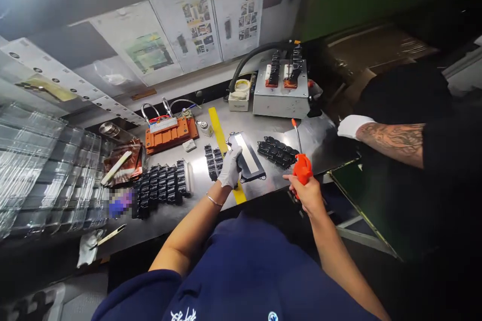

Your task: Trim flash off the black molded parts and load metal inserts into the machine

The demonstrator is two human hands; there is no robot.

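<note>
My left hand (230,166), in a white glove, grips the left side of a black rectangular part (251,171) with a pale strip along its middle. That part is over the steel bench, beside a yellow tape stripe. My right hand (308,193), bare, is wrapped round an orange-red air blow gun (302,169), its thin metal nozzle pointing up and away, with an orange tip. Between the two hands, farther back, a group of black ribbed parts (276,151) lies on the bench. A few similar black parts (213,160) sit left of my gloved hand.
More black parts (161,185) stand in rows at left, near stacked clear plastic trays (48,170). An orange fixture (171,134) is behind them. A grey box (280,104) carries two black parts upright. At right, another person's gloved hand (354,125) reaches toward the bench.
</note>
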